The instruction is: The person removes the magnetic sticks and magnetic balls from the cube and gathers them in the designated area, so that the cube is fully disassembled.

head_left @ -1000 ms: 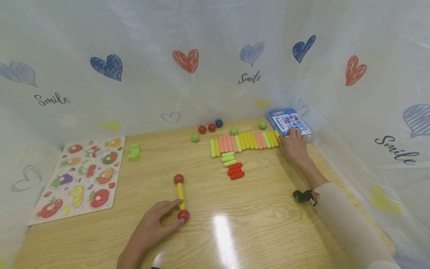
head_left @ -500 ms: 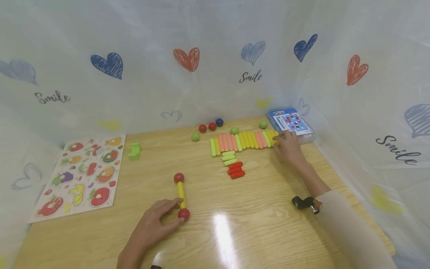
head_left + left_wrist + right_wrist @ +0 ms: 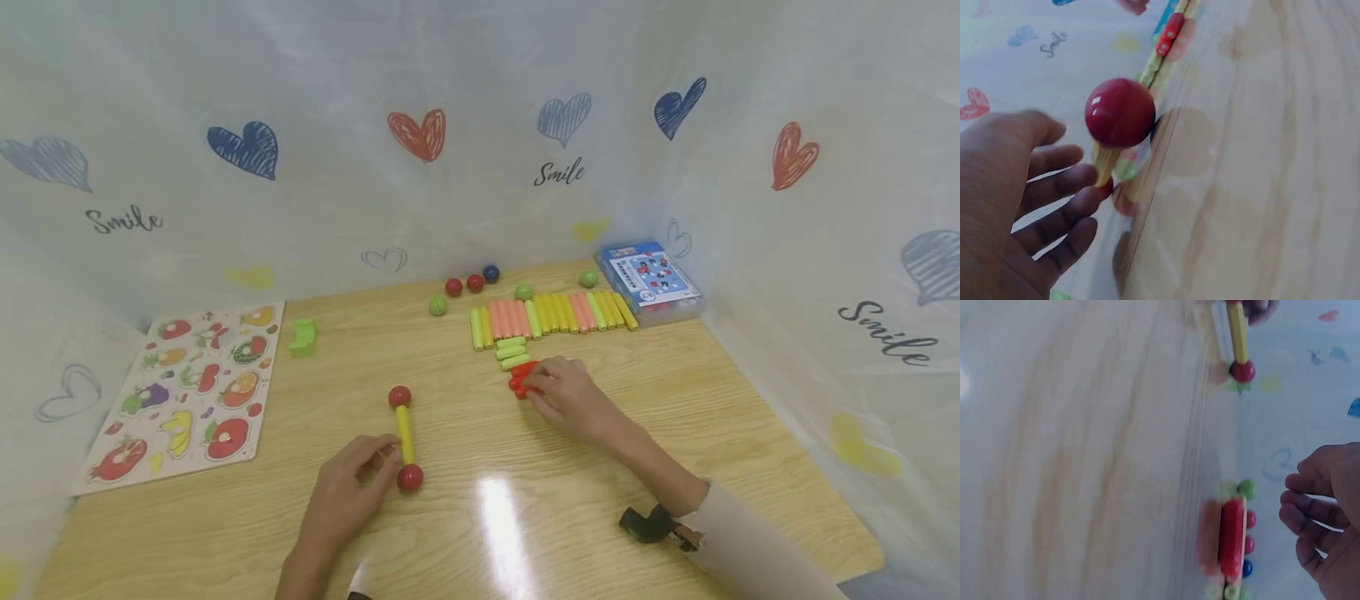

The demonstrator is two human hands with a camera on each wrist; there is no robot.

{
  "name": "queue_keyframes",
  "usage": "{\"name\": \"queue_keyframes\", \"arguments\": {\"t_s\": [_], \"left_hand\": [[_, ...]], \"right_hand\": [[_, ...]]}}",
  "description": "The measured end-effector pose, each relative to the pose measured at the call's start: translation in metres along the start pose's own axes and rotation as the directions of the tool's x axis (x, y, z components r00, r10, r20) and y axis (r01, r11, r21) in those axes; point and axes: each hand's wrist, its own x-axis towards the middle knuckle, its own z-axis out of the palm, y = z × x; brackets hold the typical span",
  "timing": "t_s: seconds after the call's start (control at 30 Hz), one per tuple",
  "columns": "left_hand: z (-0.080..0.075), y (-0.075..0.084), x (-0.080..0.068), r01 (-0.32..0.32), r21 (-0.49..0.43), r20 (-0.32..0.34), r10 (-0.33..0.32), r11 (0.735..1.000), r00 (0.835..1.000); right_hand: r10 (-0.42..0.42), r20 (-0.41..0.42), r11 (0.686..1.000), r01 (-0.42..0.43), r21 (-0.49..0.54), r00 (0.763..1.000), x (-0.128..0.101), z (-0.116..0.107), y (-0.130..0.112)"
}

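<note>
Left hand lay low in the frame's centre-left on the pale wooden table, its loosely bent fingers touching the near end of a yellow stick capped by two glossy red balls, though a true grip could not be told. Right hand, just right of centre, had its fingertips on the short red rods below the row of yellow, pink and green rods; whether it pinched one was hidden.

Bare hands, cream sleeve, black wrist strap
</note>
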Motion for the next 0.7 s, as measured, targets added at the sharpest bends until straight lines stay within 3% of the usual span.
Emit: {"name": "queue_keyframes", "arguments": {"t_s": [0.07,0.17,0.27,0.4,0.47,0.6,0.7], "left_hand": [[0.002,-0.002,0.001,-0.05,0.025,-0.03,0.051,0.998,0.998],[0.004,-0.007,0.002,-0.141,0.065,-0.009,0.142,0.988,0.99],[0.005,-0.01,0.0,-0.207,0.118,0.029,0.205,0.971,0.978],[0.007,-0.011,-0.001,-0.215,0.18,0.036,0.212,0.96,0.977],[0.006,-0.011,0.0,-0.22,0.202,0.025,0.22,0.954,0.975],[0.004,-0.011,0.003,-0.228,0.231,-0.004,0.236,0.946,0.972],[0.003,-0.01,0.004,-0.244,0.24,-0.025,0.257,0.94,0.966]], "right_hand": [[-0.051,0.036,0.996,0.048,0.071,0.998,0.001,0.008,-0.022],[-0.133,0.123,0.981,0.113,0.156,0.984,0.003,0.021,-0.059],[-0.208,0.246,0.969,0.166,0.18,0.947,0.005,0.035,-0.094],[-0.253,0.368,0.966,0.215,0.142,0.895,0.008,0.047,-0.12],[-0.246,0.371,0.969,0.226,0.097,0.895,0.01,0.05,-0.126],[-0.187,0.339,0.978,0.207,-0.025,0.922,0.013,0.054,-0.124],[-0.175,0.353,0.979,0.202,-0.039,0.919,0.014,0.054,-0.122]]}}
